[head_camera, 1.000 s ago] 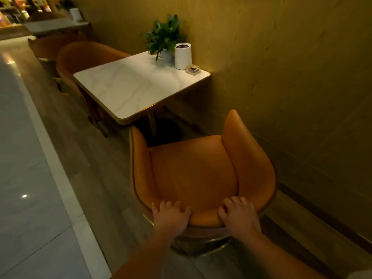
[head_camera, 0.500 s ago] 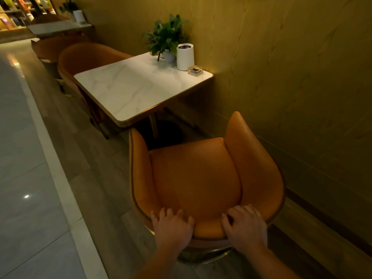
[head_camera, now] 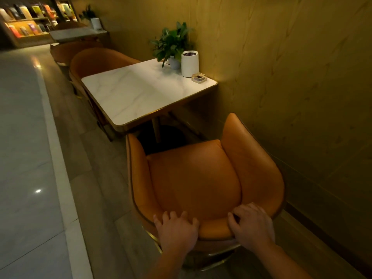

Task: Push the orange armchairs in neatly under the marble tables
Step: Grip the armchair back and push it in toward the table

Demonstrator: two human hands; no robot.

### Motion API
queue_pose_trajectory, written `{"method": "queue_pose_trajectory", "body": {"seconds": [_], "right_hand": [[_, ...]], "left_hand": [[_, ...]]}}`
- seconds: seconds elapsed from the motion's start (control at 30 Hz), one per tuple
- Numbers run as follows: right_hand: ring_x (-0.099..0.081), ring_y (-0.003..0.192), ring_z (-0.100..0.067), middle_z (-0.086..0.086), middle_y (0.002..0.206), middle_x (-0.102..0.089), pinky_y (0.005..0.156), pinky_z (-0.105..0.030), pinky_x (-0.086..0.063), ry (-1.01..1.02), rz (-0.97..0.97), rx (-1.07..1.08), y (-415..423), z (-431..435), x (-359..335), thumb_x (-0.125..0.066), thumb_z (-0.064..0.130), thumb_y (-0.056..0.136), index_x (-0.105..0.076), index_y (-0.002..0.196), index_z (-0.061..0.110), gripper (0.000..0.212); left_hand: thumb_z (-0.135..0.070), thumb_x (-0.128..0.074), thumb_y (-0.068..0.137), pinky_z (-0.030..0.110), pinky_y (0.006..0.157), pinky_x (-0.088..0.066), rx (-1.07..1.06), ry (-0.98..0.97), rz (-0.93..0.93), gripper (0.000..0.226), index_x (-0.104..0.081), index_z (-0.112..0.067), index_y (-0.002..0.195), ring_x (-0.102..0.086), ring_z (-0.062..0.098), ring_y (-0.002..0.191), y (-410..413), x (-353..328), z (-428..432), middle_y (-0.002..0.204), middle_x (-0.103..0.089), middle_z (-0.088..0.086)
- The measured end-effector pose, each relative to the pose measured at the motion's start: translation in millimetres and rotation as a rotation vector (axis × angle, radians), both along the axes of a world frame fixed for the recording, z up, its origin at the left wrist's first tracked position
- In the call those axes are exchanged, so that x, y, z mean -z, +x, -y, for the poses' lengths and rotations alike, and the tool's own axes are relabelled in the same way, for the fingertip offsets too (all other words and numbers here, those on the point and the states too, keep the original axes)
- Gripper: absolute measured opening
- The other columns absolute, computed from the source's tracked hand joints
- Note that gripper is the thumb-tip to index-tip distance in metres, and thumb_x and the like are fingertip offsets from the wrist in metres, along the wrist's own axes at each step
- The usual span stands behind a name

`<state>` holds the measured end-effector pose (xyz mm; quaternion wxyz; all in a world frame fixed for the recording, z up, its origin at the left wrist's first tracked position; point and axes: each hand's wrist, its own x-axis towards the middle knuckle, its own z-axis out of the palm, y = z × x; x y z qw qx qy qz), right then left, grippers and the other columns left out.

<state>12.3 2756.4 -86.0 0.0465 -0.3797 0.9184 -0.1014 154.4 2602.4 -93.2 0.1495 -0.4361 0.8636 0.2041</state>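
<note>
The orange armchair point(head_camera: 193, 178) sits just in front of the marble table point(head_camera: 141, 91), and its seat is not yet under the top. I think I am at the pushing step. Next I should push it straight in toward the table. My left hand point(head_camera: 177, 232) and right hand point(head_camera: 251, 226) hold the chair's back rim, with my fingers curled over it and a little spread.

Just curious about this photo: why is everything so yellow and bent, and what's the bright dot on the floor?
Head view: dim warm light tints the wall and armchair amber. Head view: the wide-angle lens bows the floor strip. Head view: the dot is likely a lamp's glare on glossy tile; deep shadow sits under the table.
</note>
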Motion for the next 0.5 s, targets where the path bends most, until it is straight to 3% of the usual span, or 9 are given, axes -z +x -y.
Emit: {"method": "queue_pose_trajectory", "body": {"seconds": [0.5], "right_hand": [[-0.051,0.091,-0.003,0.018,0.096,-0.064,0.082,-0.026,-0.038,0.014,-0.026,-0.115,-140.3,-21.0,13.5,-0.037,0.053,0.095,-0.069,0.096,0.036,0.037]], "left_hand": [[-0.053,-0.022,0.095,0.069,0.114,-0.005,-0.126,-0.047,-0.066,0.051,-0.057,-0.03,0.123,-0.039,0.025,0.134,-112.6,-2.7,-47.5,0.133,-0.056,-0.001]]}}
